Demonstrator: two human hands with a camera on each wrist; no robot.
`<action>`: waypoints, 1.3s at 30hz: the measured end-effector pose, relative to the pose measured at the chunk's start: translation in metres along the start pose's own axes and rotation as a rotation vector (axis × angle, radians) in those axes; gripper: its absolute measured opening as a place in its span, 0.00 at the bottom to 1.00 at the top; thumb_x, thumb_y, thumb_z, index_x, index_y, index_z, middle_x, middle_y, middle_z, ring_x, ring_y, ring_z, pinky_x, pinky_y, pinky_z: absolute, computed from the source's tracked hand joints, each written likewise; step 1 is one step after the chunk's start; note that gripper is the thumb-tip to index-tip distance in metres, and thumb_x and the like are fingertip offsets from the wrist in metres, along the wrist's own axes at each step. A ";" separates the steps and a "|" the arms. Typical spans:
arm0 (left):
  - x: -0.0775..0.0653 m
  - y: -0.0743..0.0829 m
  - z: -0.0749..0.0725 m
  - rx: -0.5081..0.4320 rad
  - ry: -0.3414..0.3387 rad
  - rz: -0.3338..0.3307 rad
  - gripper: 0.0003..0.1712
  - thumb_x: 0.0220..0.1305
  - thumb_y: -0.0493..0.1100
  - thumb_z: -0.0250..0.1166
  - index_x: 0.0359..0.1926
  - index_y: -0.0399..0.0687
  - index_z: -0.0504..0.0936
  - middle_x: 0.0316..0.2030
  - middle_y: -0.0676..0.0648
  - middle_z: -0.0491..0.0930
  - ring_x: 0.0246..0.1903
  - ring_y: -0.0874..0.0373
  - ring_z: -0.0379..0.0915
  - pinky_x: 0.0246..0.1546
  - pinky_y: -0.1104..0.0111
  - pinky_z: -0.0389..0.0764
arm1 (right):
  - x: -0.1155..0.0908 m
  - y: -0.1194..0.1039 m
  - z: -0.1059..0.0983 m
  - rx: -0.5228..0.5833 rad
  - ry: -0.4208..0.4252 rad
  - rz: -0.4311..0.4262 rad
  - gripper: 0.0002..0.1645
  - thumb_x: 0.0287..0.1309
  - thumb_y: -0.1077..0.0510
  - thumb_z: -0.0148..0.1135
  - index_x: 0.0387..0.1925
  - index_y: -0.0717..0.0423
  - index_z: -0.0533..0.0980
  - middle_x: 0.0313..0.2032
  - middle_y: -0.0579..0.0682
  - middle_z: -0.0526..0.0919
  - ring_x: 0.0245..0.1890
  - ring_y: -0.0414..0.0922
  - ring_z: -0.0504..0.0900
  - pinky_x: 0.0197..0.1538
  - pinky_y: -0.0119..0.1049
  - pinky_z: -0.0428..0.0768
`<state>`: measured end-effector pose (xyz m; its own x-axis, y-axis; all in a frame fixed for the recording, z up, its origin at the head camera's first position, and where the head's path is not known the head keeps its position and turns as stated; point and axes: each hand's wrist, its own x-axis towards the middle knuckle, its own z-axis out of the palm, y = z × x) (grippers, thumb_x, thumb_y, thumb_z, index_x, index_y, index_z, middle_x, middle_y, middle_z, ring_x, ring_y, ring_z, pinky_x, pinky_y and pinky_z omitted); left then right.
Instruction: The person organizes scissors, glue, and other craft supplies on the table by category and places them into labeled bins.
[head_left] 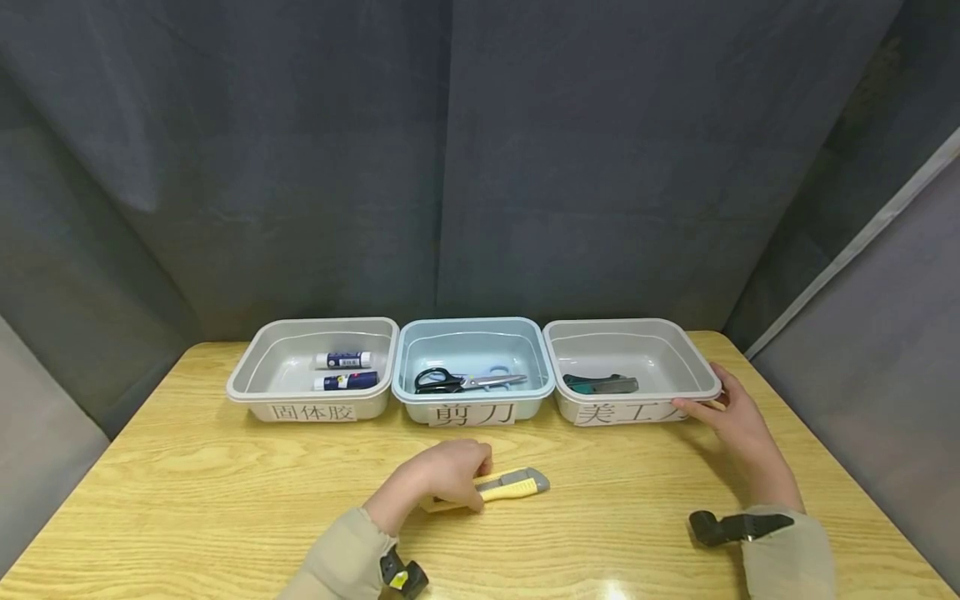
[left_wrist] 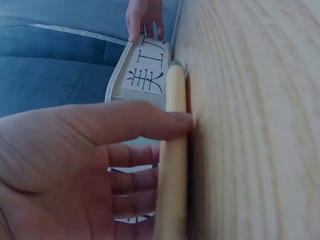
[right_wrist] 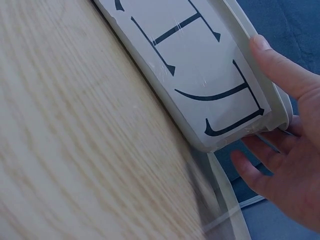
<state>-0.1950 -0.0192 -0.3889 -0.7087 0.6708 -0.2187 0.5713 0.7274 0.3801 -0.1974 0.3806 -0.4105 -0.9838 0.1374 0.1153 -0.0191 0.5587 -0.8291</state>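
My left hand (head_left: 452, 475) pinches a yellow box cutter (head_left: 517, 485) with a grey tip, low over the front middle of the table. In the left wrist view the thumb lies across the cutter's yellow body (left_wrist: 175, 95), its fingers partly behind it. My right hand (head_left: 742, 417) holds the front right corner of the right grey bin (head_left: 637, 327), thumb at the front rim and fingers round the side. Inside that bin lies a dark green box cutter (head_left: 603, 384). The bin's white paper label (right_wrist: 200, 65) carries large black characters.
Left of it stand a light blue bin (head_left: 472, 327) holding scissors (head_left: 450, 381) with black handles and a pair with blue handles, and another grey bin (head_left: 258, 367) with two glue sticks (head_left: 347, 381). Dark curtains (head_left: 442, 167) hang behind the wooden table (head_left: 225, 500).
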 end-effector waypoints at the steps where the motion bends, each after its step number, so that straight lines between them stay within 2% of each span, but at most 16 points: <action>1: 0.001 0.000 0.000 -0.004 0.010 0.006 0.16 0.38 0.39 0.71 0.29 0.47 0.72 0.22 0.57 0.64 0.24 0.64 0.59 0.25 0.75 0.63 | 0.000 0.000 0.000 0.001 0.001 0.000 0.54 0.56 0.49 0.61 0.69 0.63 0.37 0.65 0.69 0.50 0.60 0.65 0.54 0.54 0.62 0.59; 9: 0.011 -0.007 0.006 -0.064 0.104 0.089 0.15 0.41 0.40 0.68 0.34 0.49 0.76 0.23 0.55 0.70 0.23 0.65 0.61 0.26 0.75 0.64 | -0.001 0.000 0.001 0.027 0.011 0.052 0.58 0.54 0.46 0.62 0.70 0.59 0.35 0.66 0.68 0.47 0.61 0.64 0.52 0.56 0.64 0.57; 15: 0.015 -0.006 0.005 -0.076 0.189 0.107 0.16 0.43 0.43 0.67 0.38 0.51 0.78 0.28 0.55 0.72 0.28 0.64 0.63 0.31 0.74 0.65 | -0.001 0.001 0.002 0.022 0.013 0.042 0.57 0.54 0.46 0.62 0.69 0.60 0.36 0.66 0.68 0.48 0.60 0.64 0.53 0.56 0.64 0.57; 28: 0.024 0.007 -0.004 -0.126 0.292 0.157 0.17 0.49 0.48 0.67 0.42 0.54 0.79 0.29 0.56 0.74 0.29 0.64 0.66 0.29 0.75 0.66 | 0.000 0.001 0.001 -0.014 0.013 0.013 0.55 0.55 0.47 0.61 0.69 0.61 0.37 0.65 0.68 0.49 0.60 0.65 0.54 0.55 0.62 0.59; 33: 0.029 0.014 -0.008 -0.125 0.309 0.179 0.16 0.51 0.47 0.67 0.43 0.56 0.79 0.30 0.57 0.75 0.28 0.64 0.66 0.28 0.75 0.67 | -0.001 0.000 0.001 0.012 0.013 0.039 0.57 0.53 0.46 0.62 0.70 0.60 0.36 0.66 0.68 0.48 0.61 0.66 0.52 0.56 0.65 0.56; 39: 0.039 0.020 -0.013 -0.151 0.331 0.206 0.15 0.52 0.47 0.66 0.44 0.57 0.79 0.30 0.58 0.76 0.26 0.66 0.66 0.29 0.76 0.68 | -0.001 0.002 0.001 0.006 0.016 0.029 0.57 0.54 0.46 0.62 0.70 0.60 0.36 0.66 0.68 0.48 0.60 0.65 0.53 0.55 0.65 0.57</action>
<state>-0.2163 0.0195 -0.3775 -0.6946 0.6998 0.1667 0.6655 0.5371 0.5184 -0.1969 0.3806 -0.4128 -0.9810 0.1662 0.1001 0.0079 0.5498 -0.8352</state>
